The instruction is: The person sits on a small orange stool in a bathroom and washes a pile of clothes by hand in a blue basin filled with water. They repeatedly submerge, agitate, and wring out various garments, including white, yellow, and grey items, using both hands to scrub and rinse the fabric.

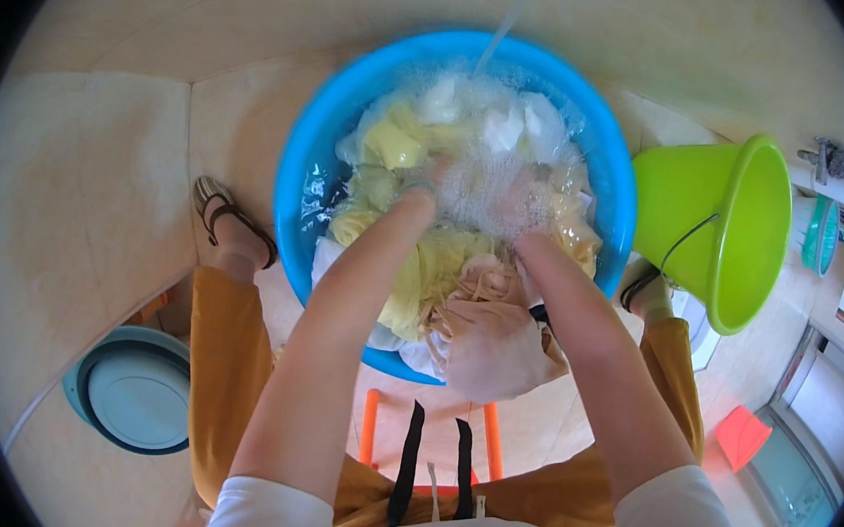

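A big round blue tub [297,167] holds foamy water and a heap of wet clothes. Both my forearms reach down into it, side by side. My left hand [429,179] is sunk in the suds beside a yellow cloth [394,146]; water and foam hide its fingers. Under bubbles lies my right hand [520,204], its fingers also hidden. White cloth [504,125] floats toward the far side. Pale pink cloth [495,350] hangs over the near rim between my arms. A thin stream of water [500,37] runs into the tub from above.
To the right a lime-green bucket [688,202] with a wire handle leans beside the tub. A grey-blue basin [134,394] stands at lower left. An orange-red dustpan-like piece [742,437] lies on the right. Orange stool legs [493,445] show near me. A tap [825,158] sits at far right.
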Available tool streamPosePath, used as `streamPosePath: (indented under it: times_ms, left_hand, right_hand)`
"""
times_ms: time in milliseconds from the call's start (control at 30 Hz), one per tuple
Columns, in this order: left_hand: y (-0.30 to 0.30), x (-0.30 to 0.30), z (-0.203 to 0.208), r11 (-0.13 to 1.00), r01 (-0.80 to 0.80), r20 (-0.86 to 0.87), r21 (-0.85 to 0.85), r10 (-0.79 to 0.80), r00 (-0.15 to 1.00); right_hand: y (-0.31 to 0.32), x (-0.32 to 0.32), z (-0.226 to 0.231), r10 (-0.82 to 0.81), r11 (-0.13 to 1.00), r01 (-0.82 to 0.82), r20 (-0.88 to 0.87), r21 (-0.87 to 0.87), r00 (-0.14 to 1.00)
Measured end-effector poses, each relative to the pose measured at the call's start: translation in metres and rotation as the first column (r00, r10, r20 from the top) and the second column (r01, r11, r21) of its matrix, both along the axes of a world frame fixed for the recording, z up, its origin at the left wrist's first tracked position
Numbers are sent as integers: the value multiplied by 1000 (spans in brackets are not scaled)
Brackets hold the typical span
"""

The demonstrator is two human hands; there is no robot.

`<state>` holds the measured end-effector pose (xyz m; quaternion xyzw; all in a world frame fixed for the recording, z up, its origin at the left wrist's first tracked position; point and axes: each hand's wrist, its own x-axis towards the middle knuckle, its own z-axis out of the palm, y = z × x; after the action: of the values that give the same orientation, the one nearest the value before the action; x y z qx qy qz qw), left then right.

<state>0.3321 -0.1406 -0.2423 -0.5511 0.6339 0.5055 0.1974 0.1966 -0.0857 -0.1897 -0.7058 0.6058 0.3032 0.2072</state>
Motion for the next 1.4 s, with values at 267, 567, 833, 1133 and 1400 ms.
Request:
streamPosePath:
  times_ms: [267,567,833,1133,1400]
  left_hand:
    - [29,-17,27,893,204,243,-400,-111,964]
    - [32,15,237,815,-150,-356,-559,-73,932]
    - [34,1,417,712,-422,-646,-562,-58,761]
    - [36,-3,559,699,-576,-890,-424,-203,409]
    - [20,-10,414,697,-524,-695,-490,52,717]
  right_hand:
    - [10,-40,-56,22,942,59,237,-329,971]
    - [28,-44,170,-205,737,613,769,-286,605]
    - [26,-34,347,-59,589,795,972,-149,226]
    - [32,-40,494,349,610,742,935,-278,63]
    - [8,-33,340,16,586,796,984,-152,177]
